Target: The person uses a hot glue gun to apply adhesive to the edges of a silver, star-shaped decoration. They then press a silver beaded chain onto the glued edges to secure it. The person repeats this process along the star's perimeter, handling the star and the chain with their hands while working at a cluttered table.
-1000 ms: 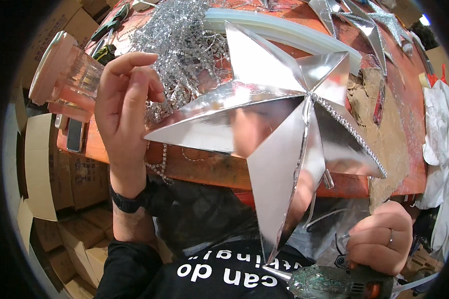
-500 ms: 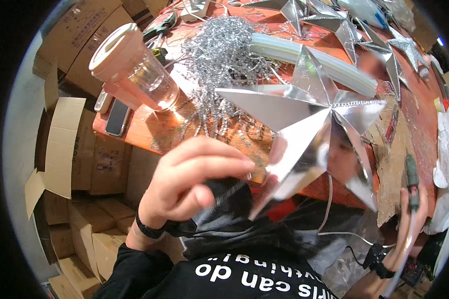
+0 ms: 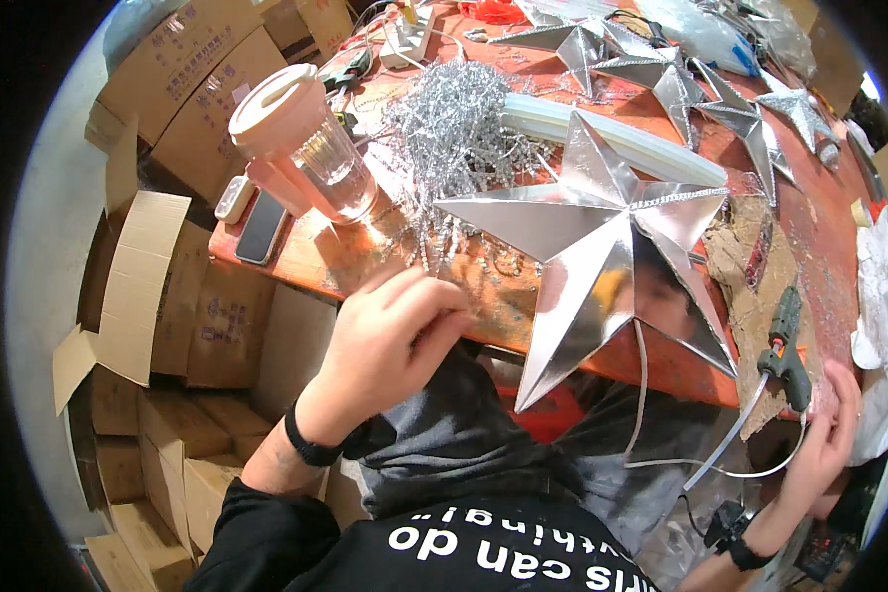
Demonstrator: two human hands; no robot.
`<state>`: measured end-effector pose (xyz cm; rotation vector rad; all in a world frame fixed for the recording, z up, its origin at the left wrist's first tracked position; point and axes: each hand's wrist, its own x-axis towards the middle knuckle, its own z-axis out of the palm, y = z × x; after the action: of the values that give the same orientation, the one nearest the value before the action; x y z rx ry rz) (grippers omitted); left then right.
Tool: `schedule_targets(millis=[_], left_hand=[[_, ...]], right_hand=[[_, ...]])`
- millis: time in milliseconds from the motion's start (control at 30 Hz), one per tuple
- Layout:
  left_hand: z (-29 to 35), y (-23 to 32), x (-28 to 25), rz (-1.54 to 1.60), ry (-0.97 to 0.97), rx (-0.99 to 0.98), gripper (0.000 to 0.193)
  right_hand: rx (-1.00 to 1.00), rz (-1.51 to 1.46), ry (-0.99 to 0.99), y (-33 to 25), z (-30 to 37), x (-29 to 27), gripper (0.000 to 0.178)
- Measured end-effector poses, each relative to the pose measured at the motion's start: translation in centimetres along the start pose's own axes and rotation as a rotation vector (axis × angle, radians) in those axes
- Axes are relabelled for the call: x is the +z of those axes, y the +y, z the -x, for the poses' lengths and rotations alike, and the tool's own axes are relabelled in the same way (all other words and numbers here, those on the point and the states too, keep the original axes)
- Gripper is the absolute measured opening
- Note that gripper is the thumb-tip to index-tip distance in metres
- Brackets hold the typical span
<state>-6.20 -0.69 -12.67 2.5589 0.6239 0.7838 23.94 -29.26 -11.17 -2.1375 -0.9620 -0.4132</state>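
Observation:
A large silver foil star [image 3: 587, 261] juts over the table's near edge, a strip of beaded trim along one upper-right ridge. My left hand [image 3: 390, 340] is closed just left of it, fingertips pinched together near hanging silver strands; whether it grips a strand is too blurred to see. Behind it lies a heap of silver bead strands [image 3: 454, 128]. My right hand [image 3: 829, 429] is open at the right edge, fingers stretched out beside a green glue gun [image 3: 785, 350]. The glue gun rests on a torn cardboard sheet [image 3: 755, 242], a clear glue stick protruding from its back.
A lidded pink tumbler [image 3: 306, 148] stands at the table's left corner beside a phone [image 3: 262, 227] and a small white case [image 3: 233, 199]. Pale sticks [image 3: 612, 138] lie behind the star. More silver stars [image 3: 661, 84] occupy the far side. Cardboard boxes [image 3: 197, 296] fill the left.
My right hand has let go of the glue gun, which now lies on the cardboard. My left hand's loosely spread fingers have drawn together. The whole view has shifted slightly.

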Motion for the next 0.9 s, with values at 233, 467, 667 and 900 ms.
schedule_targets(millis=[233, 467, 667, 900], left_hand=[[-0.1, 6.9, -5.2, 0.805, -0.13, -0.01, 0.005], [0.2, 9.2, -4.1, 1.315, -0.334, 0.14, 0.068], [-0.2, 10.5, -4.7, 1.004, -0.187, -0.251, 0.014], [-2.0, 11.3, -2.9, 0.904, -0.166, -0.304, 0.011]], right_hand=[[-0.595, -0.386, -0.399, -11.4, -0.5, 0.4, 0.029], [-0.549, -1.052, -0.713, -16.7, 0.9, 5.1, 0.043], [-0.254, -0.989, -0.711, -13.7, 1.1, 2.6, 0.011], [-0.018, -0.951, -0.563, -10.8, 1.7, 1.0, 0.011]])
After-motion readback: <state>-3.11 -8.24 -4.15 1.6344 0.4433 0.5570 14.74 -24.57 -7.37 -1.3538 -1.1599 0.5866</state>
